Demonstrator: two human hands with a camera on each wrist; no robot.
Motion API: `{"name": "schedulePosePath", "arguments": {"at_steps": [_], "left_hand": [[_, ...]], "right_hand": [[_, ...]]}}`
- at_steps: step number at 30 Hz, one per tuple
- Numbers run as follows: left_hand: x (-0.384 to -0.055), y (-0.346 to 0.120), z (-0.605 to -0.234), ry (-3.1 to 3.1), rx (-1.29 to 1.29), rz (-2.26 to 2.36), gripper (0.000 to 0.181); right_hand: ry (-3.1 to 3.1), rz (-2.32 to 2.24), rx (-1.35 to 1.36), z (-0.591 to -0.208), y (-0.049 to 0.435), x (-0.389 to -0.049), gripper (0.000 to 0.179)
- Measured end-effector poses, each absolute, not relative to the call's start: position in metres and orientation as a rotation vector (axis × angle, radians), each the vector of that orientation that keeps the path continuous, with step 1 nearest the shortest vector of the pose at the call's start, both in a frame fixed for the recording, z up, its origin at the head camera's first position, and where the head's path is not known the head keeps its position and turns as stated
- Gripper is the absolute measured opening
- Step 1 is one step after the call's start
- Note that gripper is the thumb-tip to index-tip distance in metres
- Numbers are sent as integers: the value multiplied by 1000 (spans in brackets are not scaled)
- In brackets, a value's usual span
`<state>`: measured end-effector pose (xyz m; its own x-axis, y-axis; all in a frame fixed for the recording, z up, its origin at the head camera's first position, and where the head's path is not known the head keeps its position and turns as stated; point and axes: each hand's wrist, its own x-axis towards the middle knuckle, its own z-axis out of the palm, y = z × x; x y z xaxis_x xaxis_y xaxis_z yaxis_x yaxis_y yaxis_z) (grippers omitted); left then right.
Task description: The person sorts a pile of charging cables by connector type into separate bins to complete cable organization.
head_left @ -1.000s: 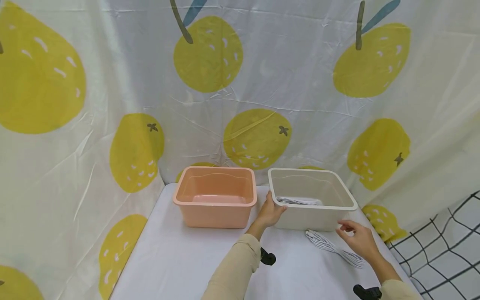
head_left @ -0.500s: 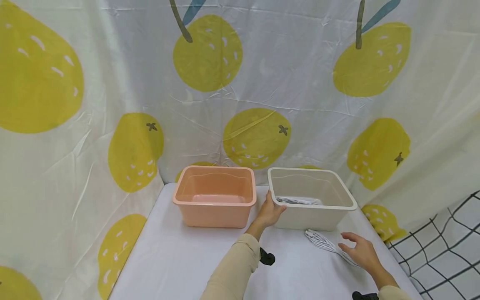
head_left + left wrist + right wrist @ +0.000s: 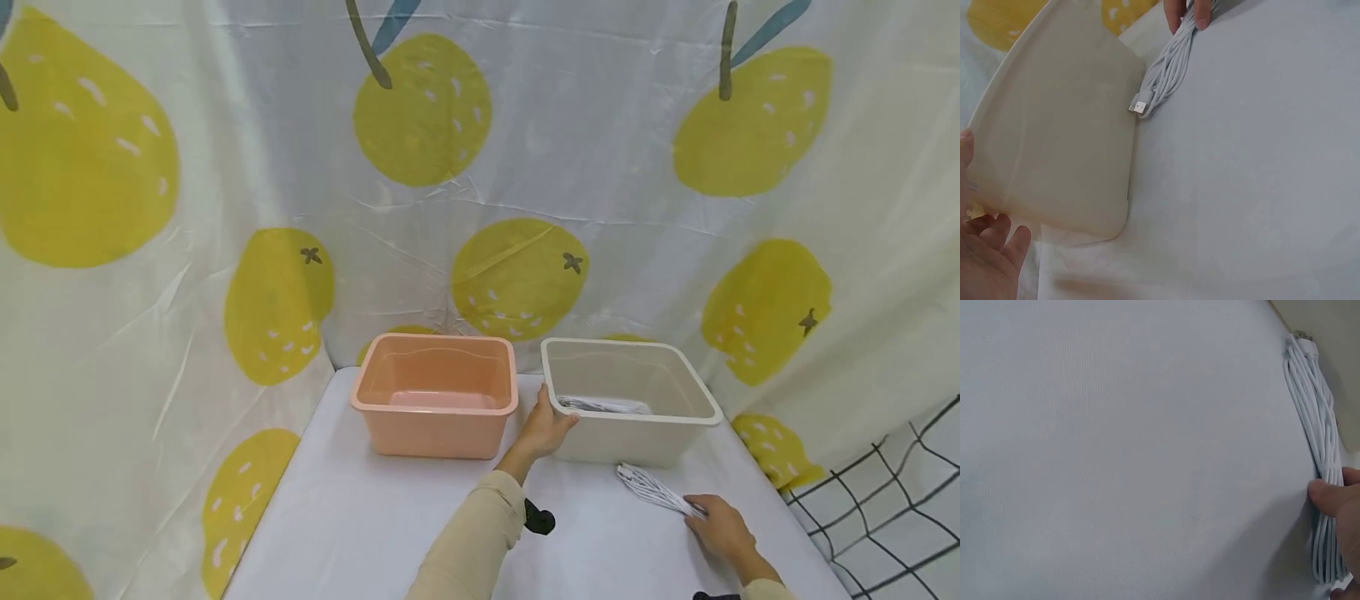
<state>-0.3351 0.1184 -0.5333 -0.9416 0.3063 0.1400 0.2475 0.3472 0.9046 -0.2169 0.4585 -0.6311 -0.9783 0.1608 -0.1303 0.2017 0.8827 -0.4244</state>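
Observation:
A white USB cable [image 3: 651, 487], folded into a bundle, lies on the white tabletop just in front of the cream plastic bin [image 3: 630, 437]. My right hand [image 3: 722, 527] pinches its near end between thumb and fingers; the right wrist view shows the thumb [image 3: 1329, 497] across the strands. The metal plug [image 3: 1140, 107] points toward the bin's front wall. At the bin's front left corner, my left hand [image 3: 542, 429] grips the rim, thumb at the front and fingers along the left side. Another white cable bundle [image 3: 600, 406] lies inside the bin, partly hidden by the front rim.
To the left of the cream bin stands a peach plastic bin [image 3: 435, 433], with a narrow gap between them. A curtain printed with yellow fruit [image 3: 521, 279] hangs behind and along both sides of the table [image 3: 360, 517]. Black wire mesh [image 3: 885, 500] is at the lower right.
My right hand has come down and toward me from beside the bin's front right corner, and now pinches the cable bundle's near end. The left hand has stayed on the bin's corner.

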Motion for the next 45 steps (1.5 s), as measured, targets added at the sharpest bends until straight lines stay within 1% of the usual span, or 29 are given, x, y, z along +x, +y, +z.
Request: {"name": "schedulePosePath", "arguments": {"at_steps": [6,13,20,27,34,39,45], "left_hand": [[-336,119,-534,2538,535,1696,89],[-335,120,-536,2537,531,1704,88],[-334,120,-536,2536,510,1698,88],[-333,119,-536,2535,494,1701,88],[-335,119,-535,2525,492,1692,87],[-336,120,-535,2534,489,1683,87],[-335,121,-535,2534,490,1678,88]], "right_hand": [[2997,-633,264,-629,456,-217,39],[3121,-732,87,-635,456,-209,33],[3236,-834,-4,-629,456,-203,30],[3299,-825,-115,-607,457,-202,25],[3300,-787,-182,-582,458,-196,25],[3389,-770,-289,-561,460,-191,27],[3481,-799,-401,-535,463,-195,28]]}}
